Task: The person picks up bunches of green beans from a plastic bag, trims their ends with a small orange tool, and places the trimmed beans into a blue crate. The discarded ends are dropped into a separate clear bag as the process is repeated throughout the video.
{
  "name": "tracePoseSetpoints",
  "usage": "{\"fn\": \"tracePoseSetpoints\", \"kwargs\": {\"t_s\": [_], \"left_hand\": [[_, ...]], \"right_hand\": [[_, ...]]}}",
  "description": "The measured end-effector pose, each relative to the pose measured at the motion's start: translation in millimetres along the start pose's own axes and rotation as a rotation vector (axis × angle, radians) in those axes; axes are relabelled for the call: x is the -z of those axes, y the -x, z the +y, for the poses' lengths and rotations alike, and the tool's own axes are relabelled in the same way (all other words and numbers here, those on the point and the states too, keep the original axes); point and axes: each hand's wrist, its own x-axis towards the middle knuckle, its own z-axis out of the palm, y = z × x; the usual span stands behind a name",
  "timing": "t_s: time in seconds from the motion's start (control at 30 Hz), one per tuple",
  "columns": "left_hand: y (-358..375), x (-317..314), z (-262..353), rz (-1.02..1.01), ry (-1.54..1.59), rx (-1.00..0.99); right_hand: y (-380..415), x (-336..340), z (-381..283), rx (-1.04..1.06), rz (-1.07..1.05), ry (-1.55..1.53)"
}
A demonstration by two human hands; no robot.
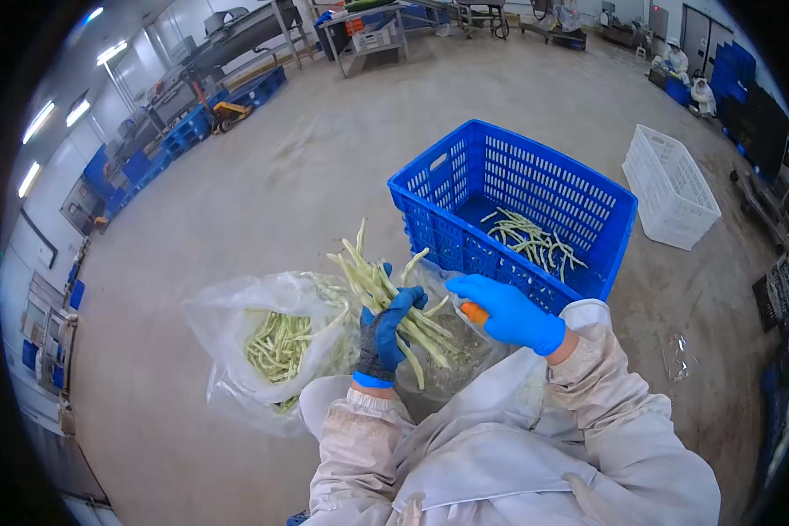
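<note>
A bunch of long pale green beans (368, 279) is gripped in my left hand (387, 326), which wears a dark blue glove. The beans stick out on both sides of the closed fingers. Close by on the right, my right hand (515, 314), in a bright blue glove, is wrapped around an orange-handled tool (474, 313); its working end I cannot make out. To the left stands an open clear plastic bag (228, 307) with many beans (279, 347) inside. Below the hands, another clear plastic sheet or bag (465, 361) holds small scraps.
A blue slatted crate (430, 230) in front holds some loose beans (530, 238). Behind it to the right stands a white crate (662, 188). Machinery, a pallet jack (228, 114) and blue pallets line the far left. Two people in white (673, 60) are far right.
</note>
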Motion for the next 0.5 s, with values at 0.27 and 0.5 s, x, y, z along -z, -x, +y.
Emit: {"fn": "tracePoseSetpoints", "kwargs": {"t_s": [0.27,0.5], "left_hand": [[5,-8,4,0.004,-0.226,-0.042],[8,-20,-13,-0.012,0.19,0.117]], "right_hand": [[-10,-50,54,0.22,0.037,0.136],[0,-41,6,-0.099,0.153,-0.519]]}}
